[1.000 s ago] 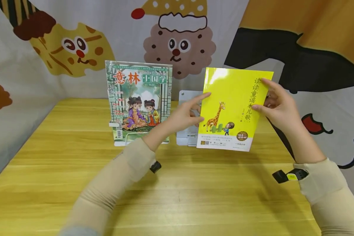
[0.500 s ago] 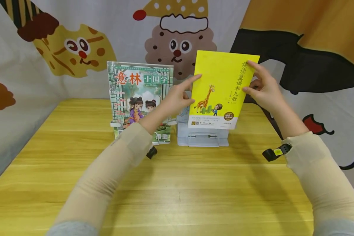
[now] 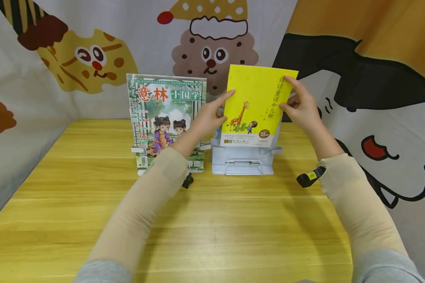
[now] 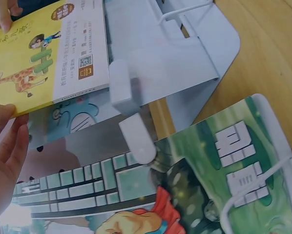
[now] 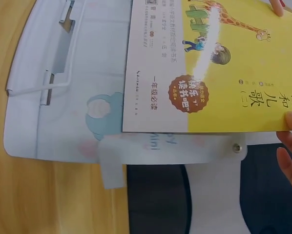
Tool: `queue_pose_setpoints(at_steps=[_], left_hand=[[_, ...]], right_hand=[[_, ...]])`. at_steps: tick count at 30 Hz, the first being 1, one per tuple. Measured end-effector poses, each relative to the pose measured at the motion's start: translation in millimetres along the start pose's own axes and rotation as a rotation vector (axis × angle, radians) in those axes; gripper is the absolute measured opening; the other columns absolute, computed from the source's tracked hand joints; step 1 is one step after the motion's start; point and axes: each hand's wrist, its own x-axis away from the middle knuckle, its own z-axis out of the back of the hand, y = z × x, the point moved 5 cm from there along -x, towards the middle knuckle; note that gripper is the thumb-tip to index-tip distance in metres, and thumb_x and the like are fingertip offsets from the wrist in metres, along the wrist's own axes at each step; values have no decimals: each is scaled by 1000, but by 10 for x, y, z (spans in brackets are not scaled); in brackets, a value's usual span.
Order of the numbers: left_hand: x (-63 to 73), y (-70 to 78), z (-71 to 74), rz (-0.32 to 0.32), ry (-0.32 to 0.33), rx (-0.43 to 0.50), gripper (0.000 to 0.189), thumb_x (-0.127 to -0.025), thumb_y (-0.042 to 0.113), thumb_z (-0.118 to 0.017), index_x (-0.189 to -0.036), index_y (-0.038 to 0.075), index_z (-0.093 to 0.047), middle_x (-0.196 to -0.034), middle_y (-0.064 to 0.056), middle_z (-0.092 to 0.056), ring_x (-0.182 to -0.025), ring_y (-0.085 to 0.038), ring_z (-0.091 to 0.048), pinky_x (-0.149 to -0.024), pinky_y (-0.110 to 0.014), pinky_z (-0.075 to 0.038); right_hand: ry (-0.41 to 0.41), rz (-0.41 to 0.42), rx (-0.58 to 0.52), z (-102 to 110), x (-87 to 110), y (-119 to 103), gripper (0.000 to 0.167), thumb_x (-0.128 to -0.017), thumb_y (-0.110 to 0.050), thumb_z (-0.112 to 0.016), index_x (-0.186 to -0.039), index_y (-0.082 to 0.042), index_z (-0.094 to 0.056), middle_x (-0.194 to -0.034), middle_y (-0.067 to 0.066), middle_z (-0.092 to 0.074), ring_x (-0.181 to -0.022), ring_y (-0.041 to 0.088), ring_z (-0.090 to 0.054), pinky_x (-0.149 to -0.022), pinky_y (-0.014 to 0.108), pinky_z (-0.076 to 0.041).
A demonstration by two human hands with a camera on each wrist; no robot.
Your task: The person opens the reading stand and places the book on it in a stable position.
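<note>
A yellow book (image 3: 255,94) with a giraffe and a child on its cover is held upright between both hands. My left hand (image 3: 209,118) pinches its left edge, thumb and forefinger on the cover. At the right edge my right hand (image 3: 301,106) grips it, thumb in front and other fingers partly behind. Behind and below the book stands a pale blue book stand (image 3: 217,160) with a wire lip; the book's bottom edge is above that lip. In the right wrist view the book (image 5: 160,97) overlaps the stand's printed back plate (image 5: 77,122).
A green magazine (image 3: 141,118) with two cartoon girls rests on a second stand to the left, partly behind my left forearm. White side clips (image 4: 138,139) stick out between the two stands. A printed curtain (image 3: 102,94) hangs behind the wooden table (image 3: 212,236).
Both hands have carried the yellow book left and upward from beside the stand, then slightly down, so it now overlaps the stand's back plate. The green magazine has stayed in place.
</note>
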Motion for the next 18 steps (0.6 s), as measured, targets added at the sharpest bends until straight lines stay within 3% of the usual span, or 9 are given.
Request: queue_pose_setpoints(at_steps=[7, 13, 18], left_hand=[[38, -99, -75, 17, 0, -22, 84, -91, 5, -65, -146, 53, -22, -91, -4, -56, -65, -20, -50, -56, -30, -43], [104, -181, -160, 21, -10, -60, 83, -90, 5, -66, -149, 45, -25, -89, -3, -56, -67, -18, -52, -58, -31, -44], [185, -235, -241, 33, -17, -71, 85, -89, 3, -67, -149, 46, -24, -80, -3, -53, -65, -19, -49, -56, -30, -43]], right_hand=[[10, 7, 0, -101, 61, 116, 81, -89, 4, -63, -147, -43, -32, -124, 10, -48, -86, 18, -56, -70, 20, -45], [-3, -4, 16, -198, 132, 209, 81, -88, 5, -64, -148, -39, -32, -113, 13, -52, -87, 20, -55, -70, 22, -43], [-21, -10, 18, -294, 204, 291, 81, -88, 6, -64, -149, -36, -32, -113, 14, -51, -87, 23, -55, -71, 26, -44]])
